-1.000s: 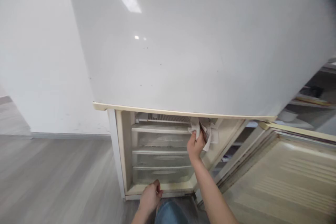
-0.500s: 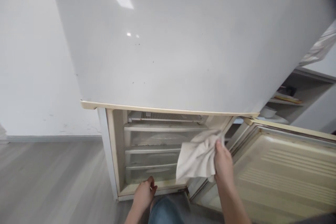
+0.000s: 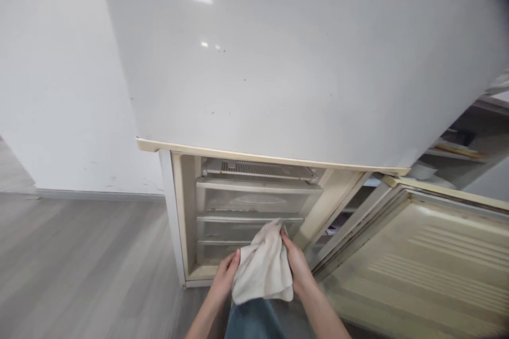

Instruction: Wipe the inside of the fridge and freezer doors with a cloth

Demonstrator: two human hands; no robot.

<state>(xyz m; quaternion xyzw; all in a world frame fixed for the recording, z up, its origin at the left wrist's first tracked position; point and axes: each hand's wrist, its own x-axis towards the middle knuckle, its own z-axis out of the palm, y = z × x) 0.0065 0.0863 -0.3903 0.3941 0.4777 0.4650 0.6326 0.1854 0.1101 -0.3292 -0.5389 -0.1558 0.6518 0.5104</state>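
A crumpled white cloth point(image 3: 263, 267) hangs between my two hands, in front of the lower part of an open fridge compartment. On its left edge my left hand point(image 3: 227, 270) is closed, thumb up. My right hand point(image 3: 295, 259) grips the cloth's upper right side, with the fingers partly hidden behind it. Inside the compartment are several clear drawers point(image 3: 254, 200) stacked under a white vented shelf point(image 3: 254, 168). The cloth covers part of the lower drawers.
The compartment's door point(image 3: 429, 254) stands swung open to the right. Above is the closed white upper door point(image 3: 278, 63). Shelves with items point(image 3: 457, 151) are behind at the right. A white wall point(image 3: 71, 90) and grey floor point(image 3: 99, 254) lie to the left. My knee point(image 3: 254, 320) shows below.
My right hand has brought the cloth left and down, toward my body. My left hand has risen slightly and now holds the cloth's left edge. The view has shifted a little.
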